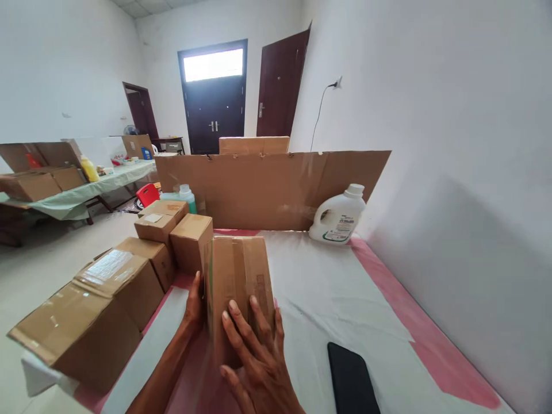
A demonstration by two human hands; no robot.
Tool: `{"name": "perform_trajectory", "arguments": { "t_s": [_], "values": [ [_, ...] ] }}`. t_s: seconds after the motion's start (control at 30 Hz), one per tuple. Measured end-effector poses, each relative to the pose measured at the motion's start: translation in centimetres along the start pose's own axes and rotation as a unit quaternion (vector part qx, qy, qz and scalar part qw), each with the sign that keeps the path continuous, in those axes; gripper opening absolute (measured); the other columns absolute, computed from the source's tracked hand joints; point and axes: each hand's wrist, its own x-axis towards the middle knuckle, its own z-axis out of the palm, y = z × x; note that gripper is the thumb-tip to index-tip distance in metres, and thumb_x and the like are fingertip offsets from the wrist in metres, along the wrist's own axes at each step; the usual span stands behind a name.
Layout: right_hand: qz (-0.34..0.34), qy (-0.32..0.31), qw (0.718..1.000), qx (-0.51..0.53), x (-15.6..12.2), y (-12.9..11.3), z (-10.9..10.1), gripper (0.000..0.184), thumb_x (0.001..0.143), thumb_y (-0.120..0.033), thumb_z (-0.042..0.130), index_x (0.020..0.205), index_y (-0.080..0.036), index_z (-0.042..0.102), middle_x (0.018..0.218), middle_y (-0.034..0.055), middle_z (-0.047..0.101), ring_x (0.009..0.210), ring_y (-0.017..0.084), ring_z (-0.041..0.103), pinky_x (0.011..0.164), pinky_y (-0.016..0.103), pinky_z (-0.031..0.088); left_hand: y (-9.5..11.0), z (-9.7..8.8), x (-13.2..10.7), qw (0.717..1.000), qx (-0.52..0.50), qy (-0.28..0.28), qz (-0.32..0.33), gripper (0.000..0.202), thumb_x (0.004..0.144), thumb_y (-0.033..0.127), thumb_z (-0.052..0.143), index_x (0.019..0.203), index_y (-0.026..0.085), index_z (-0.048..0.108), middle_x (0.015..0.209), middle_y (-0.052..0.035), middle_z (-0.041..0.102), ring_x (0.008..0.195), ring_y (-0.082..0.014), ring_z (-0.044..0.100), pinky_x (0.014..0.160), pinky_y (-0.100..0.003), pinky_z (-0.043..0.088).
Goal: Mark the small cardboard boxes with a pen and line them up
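Box (233, 267) under right hand (261, 353), beside left (195, 306)

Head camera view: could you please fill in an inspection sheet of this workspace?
Surface: white-and-pink cloth, creased
Job's things: brown rectangular cardboard box; smaller group of brown cardboard boxes at left
Clutter: flat black phone, white plastic jug
Grip: right hand spread on the box; left hand at its left side, contact unclear
Cables: thin black cord at white wall socket
Surroundings: standing brown cardboard panel, dark double door beyond
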Motion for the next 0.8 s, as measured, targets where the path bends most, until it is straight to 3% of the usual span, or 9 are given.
{"name": "perform_trajectory", "arguments": {
  "t_s": [0.1,0.27,0.37,0.47,0.6,0.7,0.8],
  "values": [
    [0.003,-0.039,0.999,0.026,0.3,-2.0,-2.0,0.084,0.097,-0.044,0.060,0.167,-0.023,0.018,0.172,0.0045,0.028,0.161,0.035,0.007,0.126,0.060,-0.014,0.4,-1.6,-2.7,0.999,-0.031,-0.031,-0.023,0.071,0.073,0.076,0.071,0.108,0.014,0.079,0.122,-0.0147,0.078,0.131,-0.0386,0.062,0.116,-0.051,0.044],
    [0.064,-0.105,0.982,0.141,-0.1,-3.8,-3.6,0.106,0.091,-0.065,0.064,0.168,-0.025,0.004,0.176,0.0089,0.010,0.161,0.039,0.003,0.127,0.064,0.013,3.1,-5.0,-6.9,0.997,-0.041,-0.045,-0.053,0.065,0.077,0.072,0.074,0.110,0.016,0.079,0.121,-0.0113,0.079,0.133,-0.0371,0.062,0.118,-0.051,0.043],
    [0.114,-0.098,0.966,0.209,0.1,-4.0,-3.3,0.091,0.098,-0.055,0.058,0.168,-0.031,0.005,0.176,0.0056,0.010,0.162,0.034,0.004,0.129,0.061,0.014,5.3,-7.1,-9.0,0.996,-0.032,-0.057,-0.064,0.065,0.080,0.073,0.071,0.112,0.017,0.080,0.122,-0.0109,0.078,0.137,-0.0362,0.060,0.121,-0.048,0.042],
    [0.185,-0.071,0.936,0.291,0.7,-3.5,-2.5,0.076,0.103,-0.050,0.050,0.167,-0.034,0.012,0.176,0.0023,0.016,0.162,0.027,0.010,0.131,0.053,0.015,6.6,-8.9,-10.4,0.996,-0.013,-0.077,-0.044,0.070,0.086,0.074,0.064,0.125,0.018,0.075,0.131,-0.0116,0.074,0.142,-0.0356,0.054,0.124,-0.046,0.037],
    [0.278,-0.024,0.867,0.413,1.9,-2.6,-1.8,0.074,0.099,-0.062,0.051,0.163,-0.030,0.032,0.166,0.0063,0.041,0.155,0.029,0.032,0.126,0.047,0.029,7.1,-10.3,-10.7,0.993,0.075,-0.068,0.069,0.078,0.090,0.079,0.052,0.133,0.017,0.072,0.141,-0.0137,0.067,0.147,-0.0368,0.046,0.126,-0.048,0.032],
    [0.338,-0.007,0.806,0.485,3.0,-2.4,-1.7,0.071,0.099,-0.068,0.047,0.152,-0.021,0.050,0.146,0.0115,0.062,0.133,0.031,0.057,0.110,0.043,0.048,7.7,-10.5,-10.5,0.974,0.182,-0.039,0.129,0.083,0.084,0.085,0.053,0.132,0.020,0.073,0.137,-0.0144,0.065,0.139,-0.0388,0.051,0.123,-0.050,0.033],
    [0.380,-0.002,0.776,0.503,3.8,-2.7,-1.5,0.071,0.097,-0.072,0.045,0.139,-0.017,0.061,0.135,0.0126,0.069,0.120,0.032,0.064,0.098,0.041,0.055,8.6,-9.7,-10.6,0.947,0.267,-0.022,0.175,0.089,0.080,0.090,0.049,0.135,0.023,0.071,0.134,-0.0144,0.062,0.133,-0.0382,0.053,0.123,-0.051,0.032]
  ]
}}
